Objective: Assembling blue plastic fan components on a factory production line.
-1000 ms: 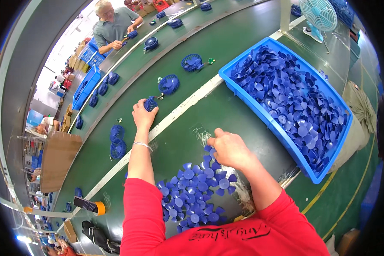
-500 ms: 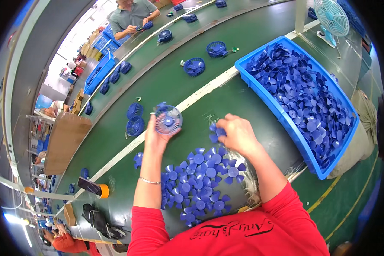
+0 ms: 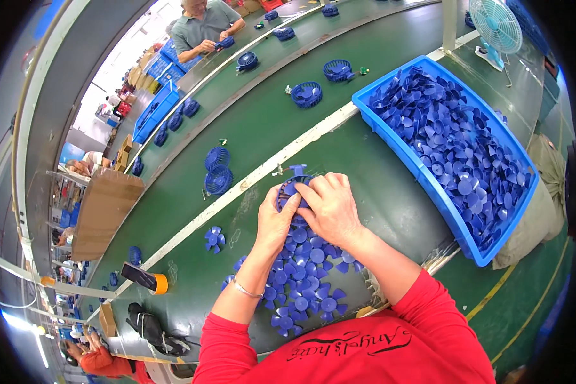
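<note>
My left hand [image 3: 272,223] is closed round a blue fan housing [image 3: 287,191], a round slatted cage with a small bracket on its far side. Bent over the same housing, my right hand [image 3: 334,210] has its fingertips pressed into the open face on a blue fan blade, mostly hidden beneath them. Both thumbs meet at the near rim. Just below my hands lies a loose pile of blue fan blades [image 3: 317,256], partly covered by my left forearm. One single fan blade [image 3: 215,239] lies apart, left of my left wrist.
A blue crate [image 3: 408,159] full of fan blades stands at the right. Several fan housings [image 3: 307,94] rest on the green conveyor [image 3: 256,115] beyond a white divider strip. At the left are a phone [image 3: 138,276] and an orange tape roll [image 3: 160,284]. A person works across the line.
My left hand has brought the housing right and nearer. My right hand has carried a fan blade left from the pile's far edge into the housing. The housings on the conveyor have shifted right.
</note>
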Motion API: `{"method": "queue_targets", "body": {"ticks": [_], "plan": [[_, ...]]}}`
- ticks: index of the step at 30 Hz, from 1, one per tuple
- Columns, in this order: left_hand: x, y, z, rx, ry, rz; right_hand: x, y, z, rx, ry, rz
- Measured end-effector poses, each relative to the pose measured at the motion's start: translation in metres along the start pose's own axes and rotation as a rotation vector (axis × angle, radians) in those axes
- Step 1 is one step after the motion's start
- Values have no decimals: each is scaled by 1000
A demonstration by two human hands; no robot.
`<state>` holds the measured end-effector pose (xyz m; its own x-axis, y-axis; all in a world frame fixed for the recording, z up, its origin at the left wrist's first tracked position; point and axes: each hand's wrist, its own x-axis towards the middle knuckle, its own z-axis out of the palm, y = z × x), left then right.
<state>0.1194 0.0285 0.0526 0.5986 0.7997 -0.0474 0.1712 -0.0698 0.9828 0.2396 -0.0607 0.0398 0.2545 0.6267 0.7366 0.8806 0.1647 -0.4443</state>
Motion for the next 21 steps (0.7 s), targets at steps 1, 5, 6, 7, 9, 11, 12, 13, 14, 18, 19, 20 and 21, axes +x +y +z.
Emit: {"method": "queue_targets", "body": {"ticks": [1,5,6,7,9,11,12,13,14,18,19,20,21], "plan": [[1,-1,-1,12,20,-2,4,-5,-5,-12,43,52],[1,4,-3,21,19,14,3,-3,-3,70,32,356],[2,5,-1,-10,1,38,2,-1,-1,118,4,479],[2,4,0,-41,-17,61,1,4,0,252,-62,547],[2,-3,0,7,-50,87,1,14,-1,376,-173,625],[2,-5,0,29,-46,78,0,16,3,510,-264,684],[3,-8,-1,111,-20,130,-1,13,4,512,-269,684],[4,-10,-2,192,5,182,0,10,5,431,-239,642],[5,-10,-1,191,8,178,1,7,6,350,-209,600],[20,-10,9,109,9,162,-3,13,16,197,-106,557],[28,-8,11,82,-14,147,-5,19,23,249,-69,587],[39,-6,10,194,-22,158,-6,27,27,299,-31,619],[56,-7,11,185,13,171,-3,31,25,342,-49,656]]}}
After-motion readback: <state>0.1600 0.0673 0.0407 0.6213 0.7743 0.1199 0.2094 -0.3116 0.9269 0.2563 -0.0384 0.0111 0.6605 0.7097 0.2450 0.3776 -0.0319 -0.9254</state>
